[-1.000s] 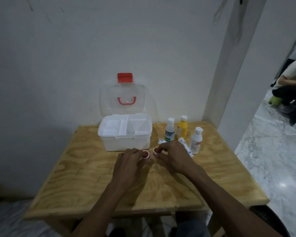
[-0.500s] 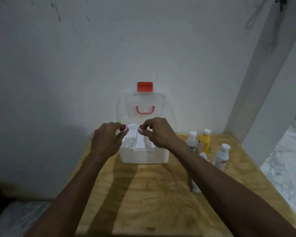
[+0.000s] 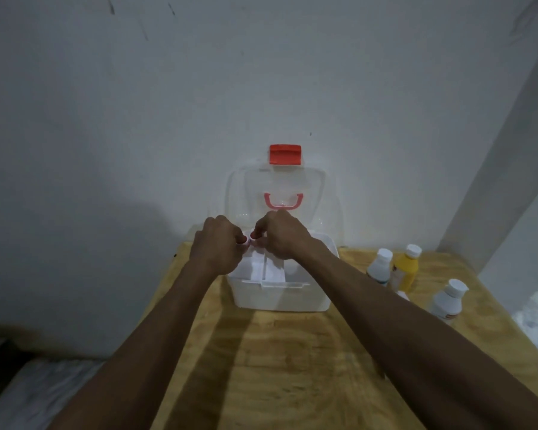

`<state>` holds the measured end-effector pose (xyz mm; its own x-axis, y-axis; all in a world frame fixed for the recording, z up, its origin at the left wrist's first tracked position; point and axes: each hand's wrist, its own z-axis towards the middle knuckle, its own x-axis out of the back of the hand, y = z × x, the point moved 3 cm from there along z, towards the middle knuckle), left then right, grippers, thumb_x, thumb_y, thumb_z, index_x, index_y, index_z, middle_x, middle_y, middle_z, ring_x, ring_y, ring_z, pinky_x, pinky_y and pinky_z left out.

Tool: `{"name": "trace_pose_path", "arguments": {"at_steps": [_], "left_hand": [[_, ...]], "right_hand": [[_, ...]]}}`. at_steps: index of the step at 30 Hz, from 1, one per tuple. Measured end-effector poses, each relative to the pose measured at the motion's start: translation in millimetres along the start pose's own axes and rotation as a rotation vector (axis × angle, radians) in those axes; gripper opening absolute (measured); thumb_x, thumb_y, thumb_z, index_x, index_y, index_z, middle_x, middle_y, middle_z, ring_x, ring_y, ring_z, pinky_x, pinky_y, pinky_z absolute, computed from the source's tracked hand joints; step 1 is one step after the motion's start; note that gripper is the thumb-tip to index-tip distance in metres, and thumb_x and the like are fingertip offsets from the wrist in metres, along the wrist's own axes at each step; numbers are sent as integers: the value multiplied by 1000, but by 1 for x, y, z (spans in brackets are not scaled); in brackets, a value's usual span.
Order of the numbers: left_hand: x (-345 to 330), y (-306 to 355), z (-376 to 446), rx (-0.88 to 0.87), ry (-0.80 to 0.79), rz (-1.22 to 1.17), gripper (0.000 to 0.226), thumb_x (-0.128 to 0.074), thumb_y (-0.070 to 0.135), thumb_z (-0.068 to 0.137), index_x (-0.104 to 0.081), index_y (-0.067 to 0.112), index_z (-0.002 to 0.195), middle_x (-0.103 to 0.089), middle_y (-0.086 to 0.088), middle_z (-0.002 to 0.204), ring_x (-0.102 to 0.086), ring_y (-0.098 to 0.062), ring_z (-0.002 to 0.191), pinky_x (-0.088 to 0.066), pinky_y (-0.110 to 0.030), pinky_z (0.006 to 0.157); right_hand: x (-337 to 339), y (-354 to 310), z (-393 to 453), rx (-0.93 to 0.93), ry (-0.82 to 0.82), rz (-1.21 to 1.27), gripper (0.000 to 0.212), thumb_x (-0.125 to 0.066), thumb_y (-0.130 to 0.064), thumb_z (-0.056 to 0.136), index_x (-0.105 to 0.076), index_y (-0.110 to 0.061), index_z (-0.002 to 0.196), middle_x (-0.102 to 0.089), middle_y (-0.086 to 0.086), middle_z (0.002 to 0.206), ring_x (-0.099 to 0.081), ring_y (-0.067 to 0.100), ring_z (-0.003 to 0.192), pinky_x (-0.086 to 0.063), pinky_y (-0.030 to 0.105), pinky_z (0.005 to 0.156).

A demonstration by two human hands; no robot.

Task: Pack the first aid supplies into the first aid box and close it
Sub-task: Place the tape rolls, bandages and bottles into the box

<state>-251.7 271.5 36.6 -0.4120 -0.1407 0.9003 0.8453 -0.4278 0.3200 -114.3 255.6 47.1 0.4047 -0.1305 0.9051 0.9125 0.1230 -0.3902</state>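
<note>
With the left hand (image 3: 217, 249) and right hand (image 3: 281, 235) each pinching a small red-and-white roll (image 3: 246, 240) over the open first aid box (image 3: 281, 297), they should lower them into the far-left compartment before letting go.

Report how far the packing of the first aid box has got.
Done: the box stands open, clear lid up. In hand: left hand and right hand each hold a small red-and-white roll over its tray. Left: two white bottles, the yellow bottle, then closing.
</note>
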Motion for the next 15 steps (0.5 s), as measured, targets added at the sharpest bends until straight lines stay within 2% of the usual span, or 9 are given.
{"name": "trace_pose_path", "arguments": {"at_steps": [5,11,15], "left_hand": [[-4,-5,1,3,-50,25,22,-73,34,84,-79,21,100,-72,-4,88,-62,-21,78,-59,-43,69],[-6,-5,-3,8,-58,-9,20,-69,30,87,-80,18,98,-72,-4,82,-60,-17,70,-59,-38,68],[-1,-2,-10,-11,12,-41,18,-67,25,88,-81,15,94,-72,-3,79,-60,-15,63,-51,-27,62]], "right_hand": [[-4,-2,5,-13,-10,-41,22,-72,-22,87,-78,-12,106,-78,4,98,-71,16,71,-60,31,80],[-5,-2,4,-18,-11,-83,21,-72,-19,88,-77,-12,106,-77,3,100,-71,15,71,-61,32,77],[0,-3,-2,-17,-6,-61,23,-70,-14,88,-75,-11,111,-76,5,108,-72,19,80,-59,32,82]]}}
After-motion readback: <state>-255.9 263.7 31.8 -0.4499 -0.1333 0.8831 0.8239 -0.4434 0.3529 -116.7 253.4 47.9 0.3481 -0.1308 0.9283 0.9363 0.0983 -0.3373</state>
